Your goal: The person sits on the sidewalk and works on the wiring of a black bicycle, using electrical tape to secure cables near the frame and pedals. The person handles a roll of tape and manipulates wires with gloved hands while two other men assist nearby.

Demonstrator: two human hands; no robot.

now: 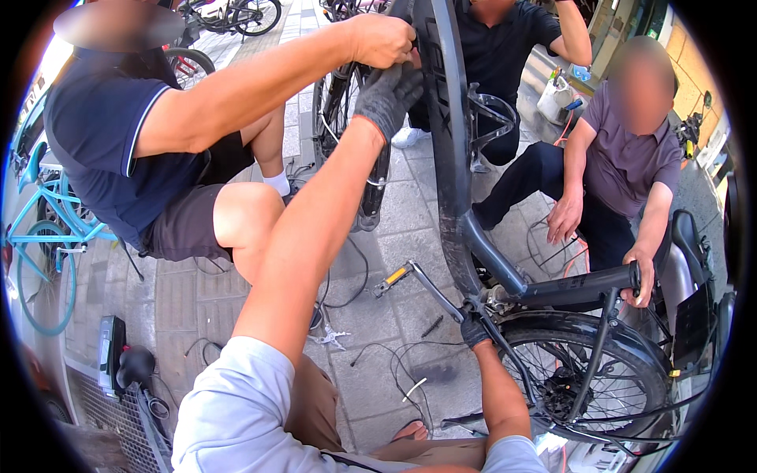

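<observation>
A dark grey bicycle frame (451, 142) stands in front of me, its thick tube running from the top edge down to the crank. My left hand (388, 101), in a grey glove, is raised to the tube's upper end with its fingers bent; what they hold is hidden. Just above it is the bare hand (382, 39) of a person on the left. My right hand (475, 328), also gloved, is closed round the lower frame beside the crank arm (436, 292). A pedal (393, 277) with a yellow reflector sticks out to the left.
The rear wheel (579, 374) lies to the right. A seated person's hand (643, 276) holds the frame's rear end; another person crouches behind. Cables (394, 355) and a dark rod (431, 326) lie on the paving. A black saddle (135, 366) and a light-blue bicycle (55, 236) are at left.
</observation>
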